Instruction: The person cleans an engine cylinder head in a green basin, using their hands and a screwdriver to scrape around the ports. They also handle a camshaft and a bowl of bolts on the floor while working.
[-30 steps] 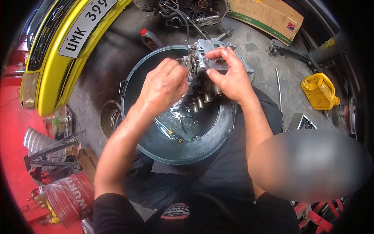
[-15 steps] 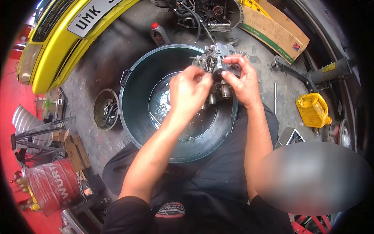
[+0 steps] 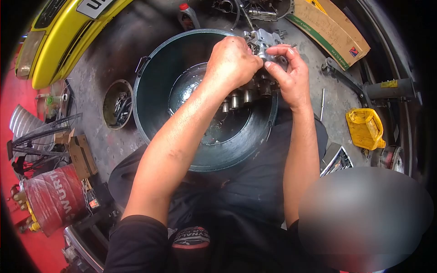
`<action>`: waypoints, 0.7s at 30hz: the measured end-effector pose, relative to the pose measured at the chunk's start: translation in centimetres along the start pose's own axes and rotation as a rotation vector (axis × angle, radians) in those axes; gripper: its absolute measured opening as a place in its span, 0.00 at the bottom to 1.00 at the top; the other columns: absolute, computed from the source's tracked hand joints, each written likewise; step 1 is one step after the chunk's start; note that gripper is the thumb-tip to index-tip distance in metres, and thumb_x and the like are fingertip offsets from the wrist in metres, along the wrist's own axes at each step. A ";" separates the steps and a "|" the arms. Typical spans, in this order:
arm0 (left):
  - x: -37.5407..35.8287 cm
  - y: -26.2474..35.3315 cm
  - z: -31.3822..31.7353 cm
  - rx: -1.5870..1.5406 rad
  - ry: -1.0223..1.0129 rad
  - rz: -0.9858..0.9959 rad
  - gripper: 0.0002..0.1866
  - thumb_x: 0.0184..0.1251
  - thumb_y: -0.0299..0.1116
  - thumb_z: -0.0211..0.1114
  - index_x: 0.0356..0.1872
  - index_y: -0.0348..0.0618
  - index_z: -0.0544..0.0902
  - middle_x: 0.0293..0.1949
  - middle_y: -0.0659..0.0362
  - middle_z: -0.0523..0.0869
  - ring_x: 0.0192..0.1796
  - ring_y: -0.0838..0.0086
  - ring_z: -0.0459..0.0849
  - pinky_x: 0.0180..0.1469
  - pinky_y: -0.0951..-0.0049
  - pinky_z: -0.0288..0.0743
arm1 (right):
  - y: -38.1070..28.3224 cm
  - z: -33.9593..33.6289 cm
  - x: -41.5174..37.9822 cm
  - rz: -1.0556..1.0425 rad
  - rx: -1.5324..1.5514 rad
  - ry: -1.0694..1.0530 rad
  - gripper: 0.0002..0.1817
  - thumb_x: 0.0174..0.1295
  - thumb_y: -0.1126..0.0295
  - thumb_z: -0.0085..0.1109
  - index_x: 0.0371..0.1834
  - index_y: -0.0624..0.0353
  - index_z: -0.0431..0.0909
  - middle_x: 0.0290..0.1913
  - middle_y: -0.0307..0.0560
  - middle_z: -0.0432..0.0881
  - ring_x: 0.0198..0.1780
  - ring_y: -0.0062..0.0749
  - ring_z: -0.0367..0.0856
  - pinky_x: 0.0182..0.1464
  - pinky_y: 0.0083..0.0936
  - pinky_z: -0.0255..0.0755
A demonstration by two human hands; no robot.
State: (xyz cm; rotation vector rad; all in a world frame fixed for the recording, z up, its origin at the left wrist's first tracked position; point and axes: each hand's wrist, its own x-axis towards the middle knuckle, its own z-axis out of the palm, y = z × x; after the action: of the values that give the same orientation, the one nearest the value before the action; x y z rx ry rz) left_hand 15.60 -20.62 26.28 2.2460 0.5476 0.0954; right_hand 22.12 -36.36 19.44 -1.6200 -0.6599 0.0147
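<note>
steadying the silvery, knobbly metal part (image 3: 263, 38) over the right of the smooth, round tub (image 3: 153, 101) calls for even support. our left hand (image 3: 232, 63) curls at it, fingertips hidden; we cannot tell whether they pinch anything. our right hand (image 3: 294, 78) has thumb and fingers spread beside it. shiny cylinders (image 3: 247, 96) jut below.

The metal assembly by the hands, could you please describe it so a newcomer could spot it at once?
Find the large round tub in the middle. Over its upper-right rim, by the left hand and right hand, is the grey metal assembly. Unlike the red-capped bottle nearby, it has a row of short, shiny cylinders.
</note>
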 end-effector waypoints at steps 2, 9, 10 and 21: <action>-0.2 -0.2 0.3 0.037 0.026 0.014 0.14 0.51 0.34 0.71 0.36 0.35 0.86 0.37 0.41 0.89 0.45 0.48 0.89 0.50 0.56 0.82 | 0.1 0.0 0.1 0.002 0.002 0.000 0.15 0.53 0.70 0.69 0.44 0.59 0.85 0.50 0.46 0.81 0.57 0.38 0.78 0.66 0.32 0.67; -4.3 -8.0 0.8 -0.142 0.457 0.145 0.07 0.59 0.26 0.63 0.38 0.41 0.80 0.31 0.47 0.87 0.34 0.52 0.89 0.41 0.57 0.81 | 0.0 -0.2 -0.1 0.003 0.003 -0.003 0.15 0.53 0.70 0.70 0.44 0.60 0.85 0.50 0.46 0.82 0.58 0.37 0.78 0.66 0.31 0.66; -5.1 -10.5 0.3 -0.093 0.627 0.074 0.05 0.60 0.25 0.62 0.37 0.40 0.80 0.29 0.48 0.85 0.34 0.56 0.88 0.40 0.61 0.81 | -0.1 -0.3 -0.1 -0.005 -0.002 -0.008 0.15 0.54 0.70 0.70 0.44 0.60 0.85 0.51 0.46 0.81 0.58 0.36 0.78 0.66 0.31 0.66; -9.1 -39.7 5.6 0.622 -0.413 -0.690 0.16 0.68 0.34 0.60 0.51 0.41 0.88 0.57 0.47 0.88 0.61 0.56 0.86 0.62 0.57 0.81 | -0.5 0.8 0.5 0.126 -0.062 0.080 0.09 0.63 0.67 0.73 0.38 0.60 0.85 0.44 0.38 0.83 0.49 0.23 0.78 0.56 0.21 0.69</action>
State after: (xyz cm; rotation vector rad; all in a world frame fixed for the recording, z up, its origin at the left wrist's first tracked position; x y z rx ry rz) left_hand -5.34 -5.23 -5.56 2.4012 1.1965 -0.9817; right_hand 22.09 -35.43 19.93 -1.7111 -0.5006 0.0221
